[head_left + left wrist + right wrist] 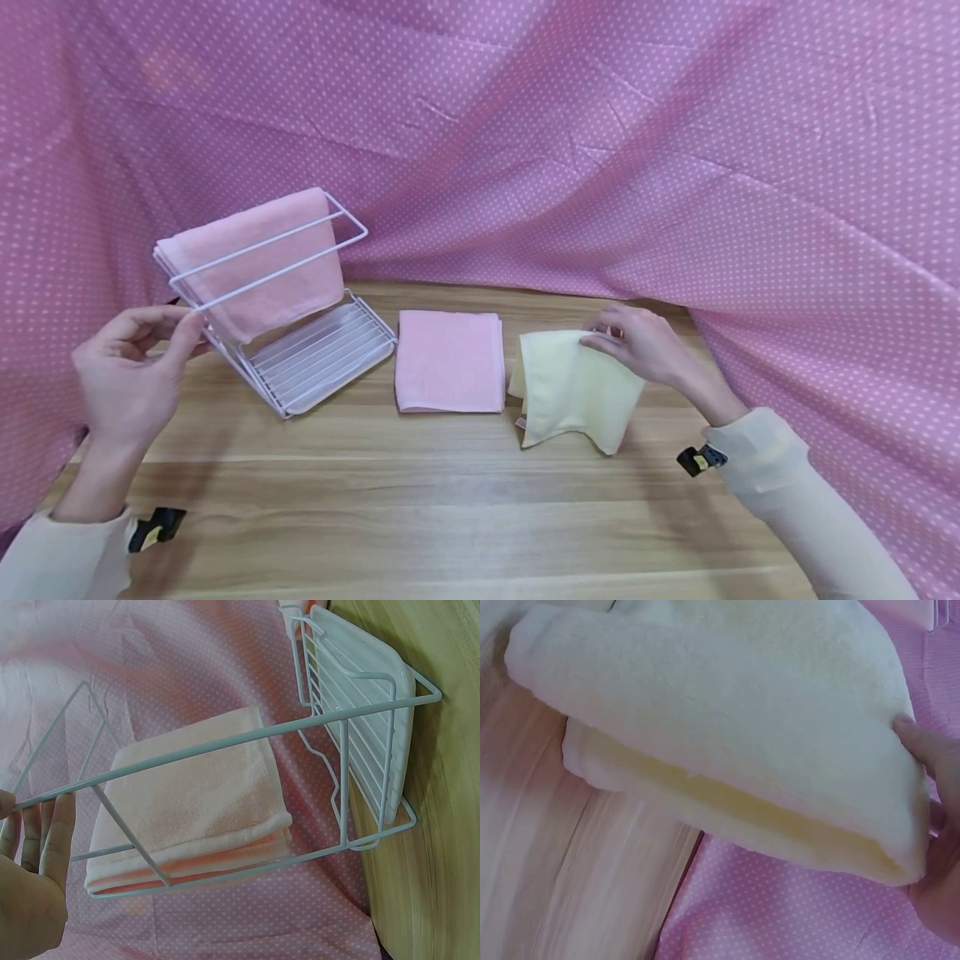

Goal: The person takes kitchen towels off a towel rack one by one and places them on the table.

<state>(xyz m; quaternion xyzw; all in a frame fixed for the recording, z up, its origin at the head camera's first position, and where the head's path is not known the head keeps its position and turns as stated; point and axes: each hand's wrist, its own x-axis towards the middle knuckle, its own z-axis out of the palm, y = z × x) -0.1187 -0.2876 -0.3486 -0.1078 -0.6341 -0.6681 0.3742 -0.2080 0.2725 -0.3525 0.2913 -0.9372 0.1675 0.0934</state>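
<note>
On the left of the head view, my left hand (135, 375) pinches the side bar of a white wire towel rack (270, 271) between thumb and fingers. A folded pink towel (262, 258) hangs over one of the rack's upper bars. The left wrist view shows the fingers (56, 840) against the rack's long bar. At the right, my right hand (641, 337) pinches the top edge of a pale yellow towel (581, 392), which hangs folded with its lower part near the table. In the right wrist view the thumb (922, 742) lies on the cloth.
A second pink towel (450, 362), folded square, lies on the wooden table (420, 517) between the rack and the yellow towel. The rack's base holds a white tray (326, 358) under a wire grid. A pink dotted cloth (525, 150) hangs behind and at both sides.
</note>
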